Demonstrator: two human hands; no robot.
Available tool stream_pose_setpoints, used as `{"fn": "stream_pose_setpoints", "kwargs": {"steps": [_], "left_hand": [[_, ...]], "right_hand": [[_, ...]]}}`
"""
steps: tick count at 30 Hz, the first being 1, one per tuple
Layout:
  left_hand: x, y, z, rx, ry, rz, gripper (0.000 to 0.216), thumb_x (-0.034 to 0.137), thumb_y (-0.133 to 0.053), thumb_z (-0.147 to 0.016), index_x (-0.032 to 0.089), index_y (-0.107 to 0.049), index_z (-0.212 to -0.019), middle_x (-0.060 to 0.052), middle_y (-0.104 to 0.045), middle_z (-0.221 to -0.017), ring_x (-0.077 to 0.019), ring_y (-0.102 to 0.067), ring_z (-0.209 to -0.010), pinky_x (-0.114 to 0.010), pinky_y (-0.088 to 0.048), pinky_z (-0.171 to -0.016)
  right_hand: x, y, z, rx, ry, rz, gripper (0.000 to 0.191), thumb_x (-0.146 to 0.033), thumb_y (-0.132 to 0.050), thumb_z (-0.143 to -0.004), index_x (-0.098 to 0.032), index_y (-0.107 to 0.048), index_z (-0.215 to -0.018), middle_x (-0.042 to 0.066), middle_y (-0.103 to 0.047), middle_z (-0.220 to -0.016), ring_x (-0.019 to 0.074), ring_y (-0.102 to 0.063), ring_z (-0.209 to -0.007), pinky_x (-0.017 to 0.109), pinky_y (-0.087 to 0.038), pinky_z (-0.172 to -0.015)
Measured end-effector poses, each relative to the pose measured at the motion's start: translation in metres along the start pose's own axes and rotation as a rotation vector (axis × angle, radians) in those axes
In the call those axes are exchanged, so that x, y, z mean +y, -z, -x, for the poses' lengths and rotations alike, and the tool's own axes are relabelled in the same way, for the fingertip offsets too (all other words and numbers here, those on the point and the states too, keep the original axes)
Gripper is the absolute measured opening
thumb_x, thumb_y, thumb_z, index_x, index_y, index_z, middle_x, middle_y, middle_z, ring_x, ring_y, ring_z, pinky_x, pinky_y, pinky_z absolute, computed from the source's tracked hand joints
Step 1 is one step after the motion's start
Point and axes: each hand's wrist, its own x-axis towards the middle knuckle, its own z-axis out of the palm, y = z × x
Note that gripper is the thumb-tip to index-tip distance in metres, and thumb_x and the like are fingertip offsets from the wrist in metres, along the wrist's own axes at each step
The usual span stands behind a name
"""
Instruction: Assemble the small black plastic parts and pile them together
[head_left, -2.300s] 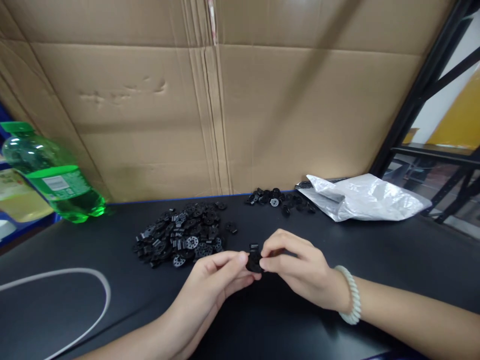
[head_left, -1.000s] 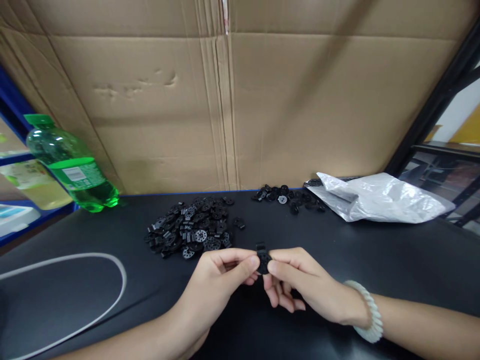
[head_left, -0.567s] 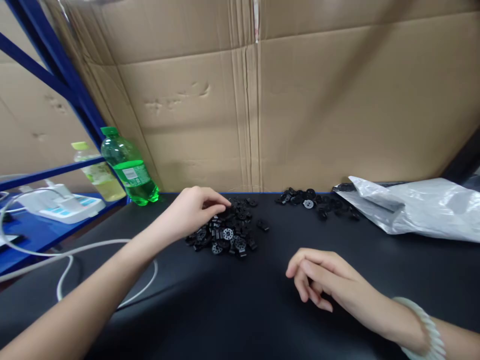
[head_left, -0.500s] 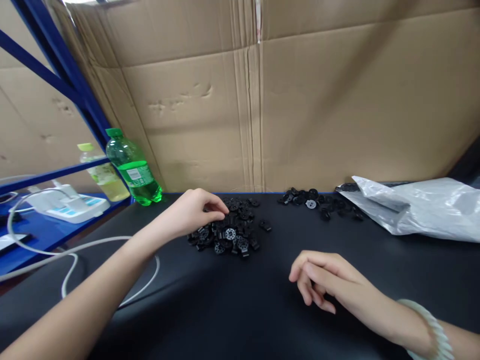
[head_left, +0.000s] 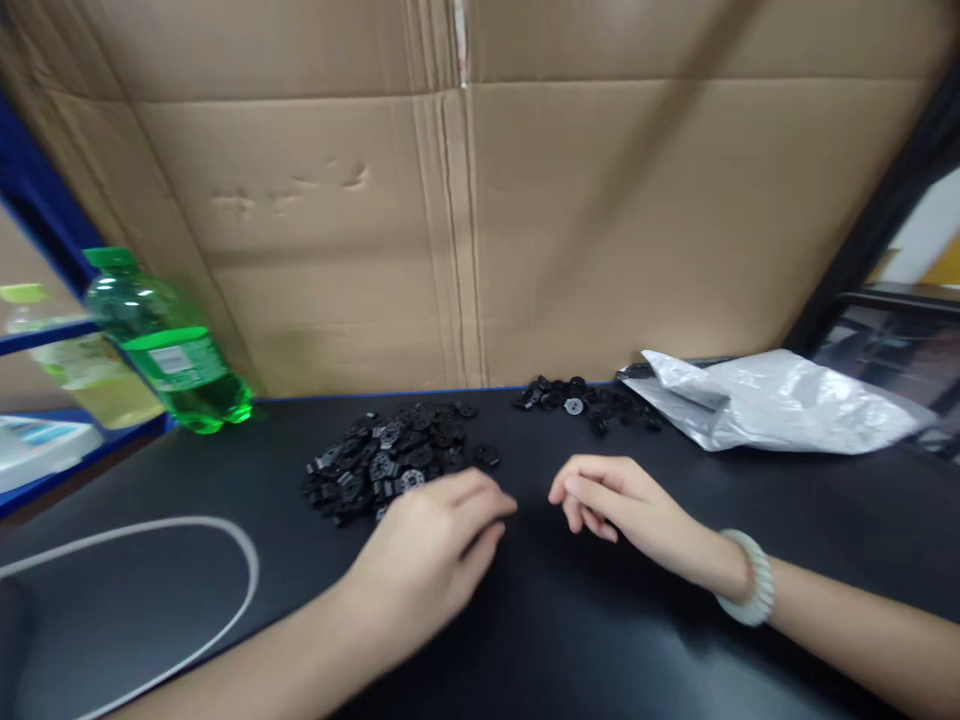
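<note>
Head view: left hand [head_left: 439,540], fingertips nearly together, near the black parts [head_left: 382,460] heaped left on the surface [head_left: 525,630]; its grip's contents are hidden. Right hand [head_left: 619,508], loosely half-curled, shows nothing held. Seemingly picking parts; next calls for fingertip precision.

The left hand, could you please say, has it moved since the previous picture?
Yes: against the cardboard seam, the left hand moved rightward and toward the camera.

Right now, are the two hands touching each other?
No, a strip of the black tabletop shows between the left hand's fingertips and the right hand.
</note>
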Motion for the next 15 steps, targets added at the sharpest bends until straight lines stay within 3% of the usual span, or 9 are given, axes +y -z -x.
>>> {"fn": "stream_pose_setpoints", "kwargs": {"steps": [3, 7, 10, 13, 15], "left_hand": [[0.012, -0.026, 0.009, -0.071, -0.132, 0.089, 0.03, 0.009, -0.045, -0.085, 0.021, -0.067, -0.103, -0.006, -0.069, -0.097, -0.0197, -0.066, -0.085, -0.028, -0.053, -0.078], [0.012, -0.034, 0.009, -0.019, -0.234, 0.145, 0.034, 0.005, -0.042, -0.086, 0.021, -0.065, -0.106, -0.008, -0.07, -0.099, -0.0192, -0.067, -0.085, -0.026, -0.054, -0.076], [0.011, -0.031, 0.008, 0.007, -0.234, 0.187, 0.036, 0.004, -0.042, -0.086, 0.022, -0.063, -0.108, -0.007, -0.069, -0.102, -0.0183, -0.067, -0.087, -0.025, -0.054, -0.077], [0.013, -0.031, 0.01, 0.006, -0.237, 0.204, 0.037, 0.003, -0.041, -0.085, 0.021, -0.063, -0.109, -0.007, -0.069, -0.102, -0.0183, -0.066, -0.088, -0.025, -0.054, -0.078], [0.014, -0.032, 0.012, 0.004, -0.234, 0.216, 0.036, 0.003, -0.041, -0.086, 0.021, -0.063, -0.108, -0.008, -0.069, -0.102, -0.0186, -0.066, -0.088, -0.026, -0.053, -0.078]], "right_hand": [[0.008, 0.041, -0.014, 0.2, 0.115, 0.31, 0.023, -0.03, -0.044, -0.091, -0.014, -0.06, -0.091, 0.003, -0.061, -0.071, 0.0087, -0.048, -0.051, 0.019, -0.038, -0.044], [0.019, 0.099, -0.025, 0.406, 0.196, 0.524, 0.016, -0.017, -0.049, -0.083, -0.016, -0.062, -0.092, 0.007, -0.062, -0.087, 0.0156, -0.055, -0.072, 0.031, -0.047, -0.067], [0.027, 0.116, -0.028, 0.375, 0.272, 0.645, 0.028, -0.009, -0.051, -0.078, -0.019, -0.065, -0.1, 0.009, -0.061, -0.098, 0.0206, -0.055, -0.087, 0.04, -0.045, -0.082], [0.034, 0.111, -0.031, 0.238, 0.337, 0.698, 0.038, -0.004, -0.053, -0.075, -0.023, -0.067, -0.105, 0.008, -0.06, -0.108, 0.0235, -0.052, -0.102, 0.044, -0.04, -0.092], [0.036, 0.106, -0.032, 0.179, 0.356, 0.701, 0.033, -0.004, -0.053, -0.076, -0.023, -0.07, -0.098, 0.009, -0.06, -0.108, 0.0238, -0.052, -0.101, 0.045, -0.04, -0.093]]}}
